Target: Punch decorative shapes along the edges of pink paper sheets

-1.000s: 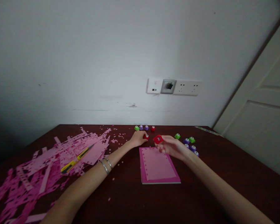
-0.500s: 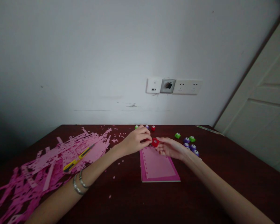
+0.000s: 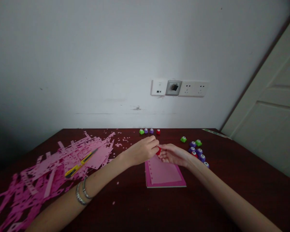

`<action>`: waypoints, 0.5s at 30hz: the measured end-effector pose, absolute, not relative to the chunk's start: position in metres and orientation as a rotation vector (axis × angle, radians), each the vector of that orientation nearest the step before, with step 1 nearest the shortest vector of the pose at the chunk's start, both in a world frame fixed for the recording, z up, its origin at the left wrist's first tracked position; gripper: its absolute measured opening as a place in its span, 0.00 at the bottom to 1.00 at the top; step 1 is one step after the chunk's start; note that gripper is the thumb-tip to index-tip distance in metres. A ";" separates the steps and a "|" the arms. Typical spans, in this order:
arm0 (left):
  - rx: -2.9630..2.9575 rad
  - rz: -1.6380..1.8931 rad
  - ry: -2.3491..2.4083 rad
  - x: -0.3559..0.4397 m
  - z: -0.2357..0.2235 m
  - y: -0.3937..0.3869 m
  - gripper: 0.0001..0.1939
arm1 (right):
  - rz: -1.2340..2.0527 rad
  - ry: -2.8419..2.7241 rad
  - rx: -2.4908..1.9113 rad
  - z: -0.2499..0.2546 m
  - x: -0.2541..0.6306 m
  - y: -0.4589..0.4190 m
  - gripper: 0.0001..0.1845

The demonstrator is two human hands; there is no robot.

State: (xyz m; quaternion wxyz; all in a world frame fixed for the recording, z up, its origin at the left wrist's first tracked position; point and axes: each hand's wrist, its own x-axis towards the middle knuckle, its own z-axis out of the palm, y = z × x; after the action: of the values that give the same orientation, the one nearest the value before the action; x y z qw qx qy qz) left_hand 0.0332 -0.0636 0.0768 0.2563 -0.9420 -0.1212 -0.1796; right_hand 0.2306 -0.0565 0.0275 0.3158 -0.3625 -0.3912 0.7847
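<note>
A small red craft punch (image 3: 159, 151) is between my two hands, just above the far end of a pink pad. My right hand (image 3: 175, 153) holds it from the right, with thumb on top and fingers curled below. My left hand (image 3: 145, 149) is closed, its fingertips against the punch's left side. Those fingers cover part of the punch, and whatever they pinch is hidden. Beneath the hands lies the pad (image 3: 182, 184), darker pink at its border, with a lighter pink sheet (image 3: 165, 174) on top. Small notches run down the sheet's left edge.
Pink paper scraps (image 3: 50, 174) pile up on the left, with a yellow utility knife (image 3: 79, 163) on them. Several purple punches (image 3: 199, 151), green punches (image 3: 183, 139) and a red one stand at right. More line the back near the wall (image 3: 111, 64). Tiny cut-outs (image 3: 118, 145) are scattered about.
My left hand has moved slightly right and down, its fingers now covering more of the red punch. The punch has shifted a little left and turned in my right hand.
</note>
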 end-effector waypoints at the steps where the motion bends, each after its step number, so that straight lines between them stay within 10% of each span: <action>1: -2.546 -0.476 -0.322 0.033 0.077 -0.064 0.12 | 2.061 -1.029 -0.960 0.027 0.230 -0.056 0.13; 15: -2.529 -0.456 -0.335 0.037 0.068 -0.063 0.14 | 1.998 -1.099 -1.024 0.030 0.227 -0.058 0.14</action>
State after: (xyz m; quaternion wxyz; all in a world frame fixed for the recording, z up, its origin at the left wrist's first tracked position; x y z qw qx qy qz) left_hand 0.0371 -0.0625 0.0680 0.2715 -0.9392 -0.1243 -0.1693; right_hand 0.2270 -0.0579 0.0300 0.3154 -0.3886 -0.4173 0.7585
